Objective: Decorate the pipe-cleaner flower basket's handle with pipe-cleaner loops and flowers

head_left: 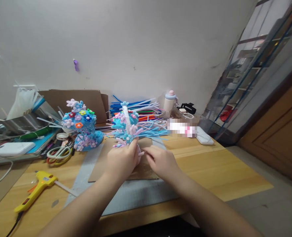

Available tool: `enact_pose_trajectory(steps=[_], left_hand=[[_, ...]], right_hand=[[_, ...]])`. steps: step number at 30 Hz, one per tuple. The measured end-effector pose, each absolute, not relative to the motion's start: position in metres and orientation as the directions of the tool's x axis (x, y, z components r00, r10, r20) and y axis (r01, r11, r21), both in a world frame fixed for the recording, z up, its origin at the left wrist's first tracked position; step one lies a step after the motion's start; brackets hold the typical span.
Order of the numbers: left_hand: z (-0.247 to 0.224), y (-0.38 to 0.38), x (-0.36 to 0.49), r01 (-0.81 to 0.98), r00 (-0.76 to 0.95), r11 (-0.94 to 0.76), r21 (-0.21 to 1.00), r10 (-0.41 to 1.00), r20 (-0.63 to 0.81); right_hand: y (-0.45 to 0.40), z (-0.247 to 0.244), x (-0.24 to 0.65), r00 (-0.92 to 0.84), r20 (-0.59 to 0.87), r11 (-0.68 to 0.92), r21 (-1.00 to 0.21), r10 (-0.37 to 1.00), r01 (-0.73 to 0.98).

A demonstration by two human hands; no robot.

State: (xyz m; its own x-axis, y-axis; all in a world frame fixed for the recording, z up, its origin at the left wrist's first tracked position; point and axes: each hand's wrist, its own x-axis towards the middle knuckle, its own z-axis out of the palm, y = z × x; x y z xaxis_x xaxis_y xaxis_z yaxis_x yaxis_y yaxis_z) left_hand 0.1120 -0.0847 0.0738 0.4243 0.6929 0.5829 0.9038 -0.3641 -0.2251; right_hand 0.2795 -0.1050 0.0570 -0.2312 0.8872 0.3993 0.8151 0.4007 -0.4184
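Note:
A small basket-like craft of pipe cleaners (127, 120), with a white arched handle and pink and blue flowers, stands at the middle of the table. My left hand (122, 156) is closed on its lower front, thumb up beside a blue flower. On the craft's right side, my right hand (160, 161) pinches the end of a short pale pink piece (141, 153). The craft's base is mostly hidden behind my left hand. Under both hands lies a brown cardboard sheet (101, 164) on a grey mat (126, 200).
Left of the craft stands a blue flowered piece (83, 126), with scissors (59, 153) and a yellow glue gun (37, 191) nearer. Pipe cleaner bundles (146, 108) lie behind. A bottle (170, 103) and a white case (204, 135) are at the back right.

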Motion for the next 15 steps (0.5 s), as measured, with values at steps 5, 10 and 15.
enact_pose_trajectory(steps=[5, 10, 15], left_hand=[[0.07, -0.08, 0.105, 0.887, 0.455, -0.396, -0.237, 0.669, 0.587], [0.064, -0.074, 0.087, 0.835, 0.475, -0.544, -0.082, 0.638, 0.606], [0.058, -0.071, 0.077, 0.726, 0.543, -0.688, 0.011, 0.583, 0.605]], right_hand=[[-0.082, 0.066, 0.298, -0.228, 0.437, 0.444, -0.496, 0.87, 0.746], [-0.061, 0.075, 0.306, -0.255, 0.402, 0.448, -0.516, 0.879, 0.73], [-0.048, 0.08, 0.307, -0.274, 0.39, 0.461, -0.548, 0.879, 0.698]])
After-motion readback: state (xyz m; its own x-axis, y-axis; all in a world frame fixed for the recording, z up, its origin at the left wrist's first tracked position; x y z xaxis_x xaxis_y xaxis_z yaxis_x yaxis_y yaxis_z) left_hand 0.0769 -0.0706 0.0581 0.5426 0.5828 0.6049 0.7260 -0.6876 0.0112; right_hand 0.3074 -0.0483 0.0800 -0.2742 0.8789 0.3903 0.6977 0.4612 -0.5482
